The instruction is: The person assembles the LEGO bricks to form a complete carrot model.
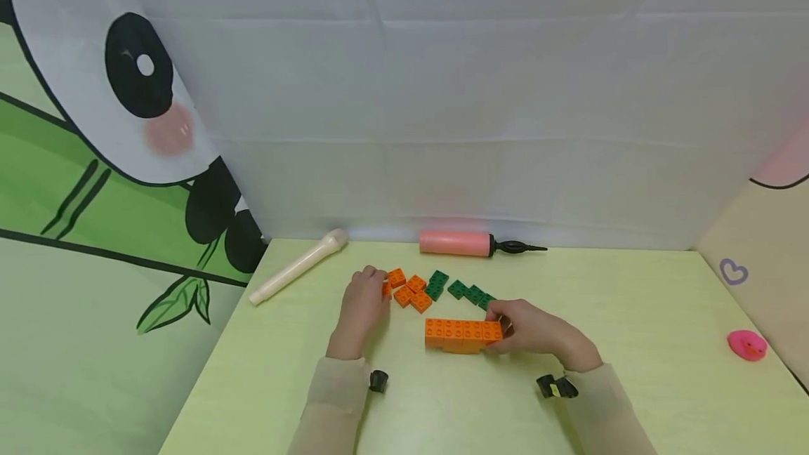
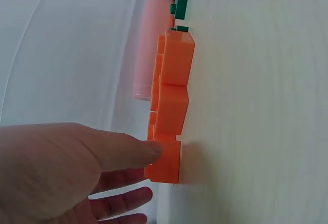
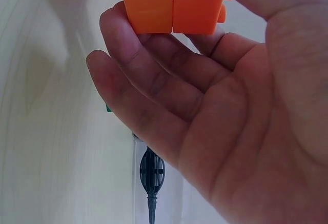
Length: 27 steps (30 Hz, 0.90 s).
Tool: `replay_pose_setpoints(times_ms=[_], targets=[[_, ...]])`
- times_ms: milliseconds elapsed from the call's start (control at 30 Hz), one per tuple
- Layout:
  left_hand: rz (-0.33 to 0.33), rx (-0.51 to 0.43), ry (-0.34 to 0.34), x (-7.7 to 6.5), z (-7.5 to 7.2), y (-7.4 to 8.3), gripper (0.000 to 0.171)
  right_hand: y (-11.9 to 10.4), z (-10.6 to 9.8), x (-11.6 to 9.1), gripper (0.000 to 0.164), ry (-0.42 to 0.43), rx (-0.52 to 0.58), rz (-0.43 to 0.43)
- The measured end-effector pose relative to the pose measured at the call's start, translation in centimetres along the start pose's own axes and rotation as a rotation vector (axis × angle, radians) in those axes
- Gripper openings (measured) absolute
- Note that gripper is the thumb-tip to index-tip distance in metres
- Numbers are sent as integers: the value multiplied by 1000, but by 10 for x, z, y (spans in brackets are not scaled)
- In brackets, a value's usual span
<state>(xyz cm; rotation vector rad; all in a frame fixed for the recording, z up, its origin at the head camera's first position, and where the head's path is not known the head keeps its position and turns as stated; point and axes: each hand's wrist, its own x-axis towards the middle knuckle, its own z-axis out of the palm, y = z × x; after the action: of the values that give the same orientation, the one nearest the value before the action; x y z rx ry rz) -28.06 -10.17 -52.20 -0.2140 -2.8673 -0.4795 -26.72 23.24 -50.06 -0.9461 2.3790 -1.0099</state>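
In the head view my right hand (image 1: 534,328) grips the right end of a bar of joined orange building bricks (image 1: 463,334), studs up. The right wrist view has the bar's end (image 3: 148,8) between thumb and fingers. Farther left, my left hand (image 1: 364,304) pinches an orange brick (image 2: 166,162), its thumb on the near side and some fingertips hidden behind. More loose orange bricks (image 1: 412,291) lie just right of that hand. Beside them are several green bricks (image 1: 436,285), and another green row (image 1: 472,293) runs toward my right hand, which partly covers its end.
A pink hand pump (image 1: 455,243) with a black nozzle lies at the table's back edge. On the back left rests a cream-coloured tube (image 1: 300,265). A pink toy duck (image 1: 747,345) sits near the right edge. A pale cloth wall (image 1: 442,125) rises behind the table (image 1: 632,314).
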Motion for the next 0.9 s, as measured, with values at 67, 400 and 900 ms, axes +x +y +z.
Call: replay_pose_setpoints(times_ms=[67,400,900], targets=[[-4,16,-18,-1,1,-2,26,0,0,0,28,0,1,-1],[-41,-36,-84,-3,3,-7,34,0,0,0,29,-1,0,-10],[-47,-71,-119,0,-9,-1,32,-1,-2,0,29,5,-6,20]])
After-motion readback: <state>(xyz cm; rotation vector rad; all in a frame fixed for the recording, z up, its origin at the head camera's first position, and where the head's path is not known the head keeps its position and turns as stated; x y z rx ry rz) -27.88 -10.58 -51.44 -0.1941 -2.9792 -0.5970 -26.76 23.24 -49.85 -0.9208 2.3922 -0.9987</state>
